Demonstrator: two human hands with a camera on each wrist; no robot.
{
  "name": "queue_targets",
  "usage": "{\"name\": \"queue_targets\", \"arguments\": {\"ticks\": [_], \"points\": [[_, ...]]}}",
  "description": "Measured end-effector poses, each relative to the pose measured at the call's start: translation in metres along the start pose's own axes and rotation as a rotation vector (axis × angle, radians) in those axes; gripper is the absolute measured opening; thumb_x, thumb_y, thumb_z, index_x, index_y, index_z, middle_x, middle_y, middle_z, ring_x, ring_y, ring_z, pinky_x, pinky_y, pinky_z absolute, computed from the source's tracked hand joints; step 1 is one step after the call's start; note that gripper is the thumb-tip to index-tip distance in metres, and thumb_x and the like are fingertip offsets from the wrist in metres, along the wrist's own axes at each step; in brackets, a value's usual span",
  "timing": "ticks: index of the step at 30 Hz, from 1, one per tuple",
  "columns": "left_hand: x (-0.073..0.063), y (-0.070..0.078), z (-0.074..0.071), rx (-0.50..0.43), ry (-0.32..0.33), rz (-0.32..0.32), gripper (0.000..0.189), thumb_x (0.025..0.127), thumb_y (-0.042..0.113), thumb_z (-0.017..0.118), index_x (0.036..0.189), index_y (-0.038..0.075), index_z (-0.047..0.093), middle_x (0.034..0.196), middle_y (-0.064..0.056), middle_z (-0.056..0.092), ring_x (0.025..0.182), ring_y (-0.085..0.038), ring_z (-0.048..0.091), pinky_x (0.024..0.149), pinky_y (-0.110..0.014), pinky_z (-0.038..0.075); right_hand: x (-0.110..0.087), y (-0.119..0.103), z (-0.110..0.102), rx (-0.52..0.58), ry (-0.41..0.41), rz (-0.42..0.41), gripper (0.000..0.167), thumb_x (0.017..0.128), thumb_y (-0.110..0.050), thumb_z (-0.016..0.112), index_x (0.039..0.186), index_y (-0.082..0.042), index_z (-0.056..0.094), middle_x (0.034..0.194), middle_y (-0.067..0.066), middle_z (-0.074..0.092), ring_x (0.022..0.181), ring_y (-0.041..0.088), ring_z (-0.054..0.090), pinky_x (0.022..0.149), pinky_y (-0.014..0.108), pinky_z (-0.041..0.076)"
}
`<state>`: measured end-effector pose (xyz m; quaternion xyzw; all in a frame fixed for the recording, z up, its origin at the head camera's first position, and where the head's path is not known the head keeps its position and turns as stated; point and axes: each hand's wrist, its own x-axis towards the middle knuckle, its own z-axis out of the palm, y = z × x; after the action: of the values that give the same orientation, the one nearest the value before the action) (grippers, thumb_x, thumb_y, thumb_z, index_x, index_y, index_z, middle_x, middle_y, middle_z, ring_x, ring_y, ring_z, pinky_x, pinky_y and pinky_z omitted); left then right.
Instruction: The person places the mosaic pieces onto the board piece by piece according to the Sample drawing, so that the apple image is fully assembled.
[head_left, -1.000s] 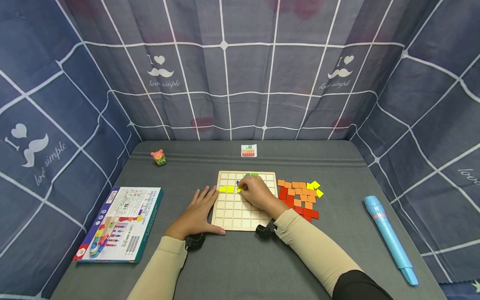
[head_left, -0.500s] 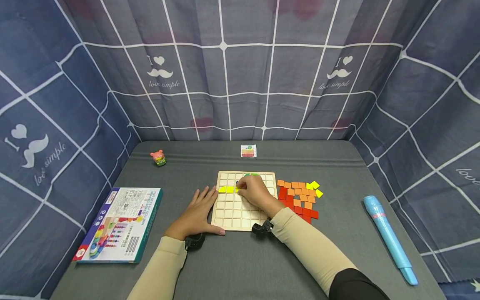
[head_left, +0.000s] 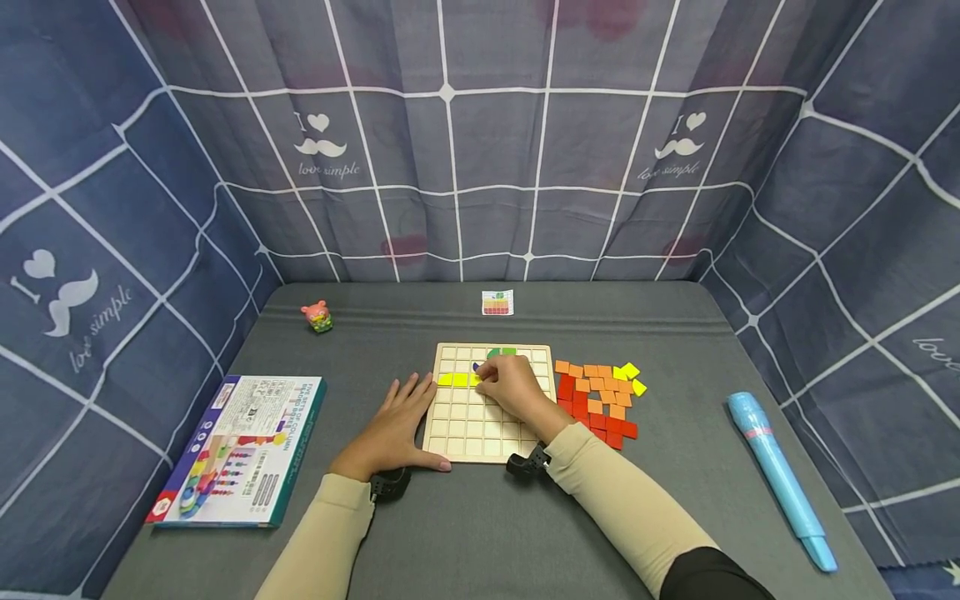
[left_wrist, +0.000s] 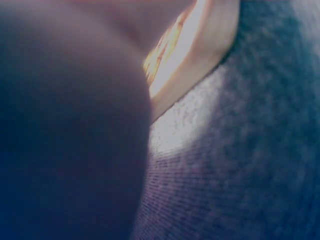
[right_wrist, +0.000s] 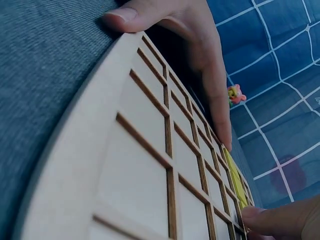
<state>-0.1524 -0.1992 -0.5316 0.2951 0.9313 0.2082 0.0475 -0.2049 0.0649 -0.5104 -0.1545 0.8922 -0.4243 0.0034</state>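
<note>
Head view: grid board (head_left: 465, 429); left hand (head_left: 395, 427), spread at its left edge; right hand (head_left: 516, 387) above, at yellow tile (head_left: 473, 379), pinch unclear. Likely step: tile-laying; next, flush seating.

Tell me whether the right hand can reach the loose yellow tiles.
Probably yes: the right hand is over the board, and the loose yellow tiles lie exposed to its right, only flat orange tiles and red tiles between.

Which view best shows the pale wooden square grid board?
The head view: it shows most of the pale wooden square grid board, though the right hand hides part. The right wrist view crops it; the left wrist view shows a blurred sliver.
</note>
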Motion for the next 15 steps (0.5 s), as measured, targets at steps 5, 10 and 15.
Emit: {"name": "queue_targets", "arguments": {"ticks": [5,10,15], "points": [[0.0,0.0,-0.001,-0.011,0.004,-0.004,0.144,0.067,0.086,0.079,0.167,0.001,0.02,0.173,-0.017,0.015,0.158,-0.039,0.007,0.124,-0.059,-0.001,-0.006,0.002,-0.009,-0.029,0.031,-0.019,0.012,0.089,-0.006,0.086,0.1,-0.004,0.082,0.085,-0.005,0.074,0.078,0.007,0.068,0.073,0.029,0.058],[-0.001,0.003,-0.003,-0.025,0.014,0.01,0.142,0.067,0.082,0.082,0.167,-0.001,0.022,0.172,-0.019,0.017,0.158,-0.041,0.009,0.124,-0.061,0.001,-0.012,0.011,-0.025,-0.011,0.079,-0.004,0.013,0.091,-0.006,0.083,0.104,-0.002,0.082,0.09,-0.002,0.075,0.081,0.012,0.07,0.074,0.033,0.059],[0.0,0.002,-0.002,-0.012,0.017,0.013,0.143,0.067,0.084,0.081,0.167,-0.001,0.022,0.172,-0.019,0.017,0.158,-0.041,0.009,0.124,-0.061,0.001,-0.02,0.029,-0.051,-0.048,0.145,0.008,0.014,0.093,-0.006,0.082,0.106,-0.001,0.081,0.095,0.003,0.077,0.084,0.019,0.071,0.076,0.039,0.06]]}}
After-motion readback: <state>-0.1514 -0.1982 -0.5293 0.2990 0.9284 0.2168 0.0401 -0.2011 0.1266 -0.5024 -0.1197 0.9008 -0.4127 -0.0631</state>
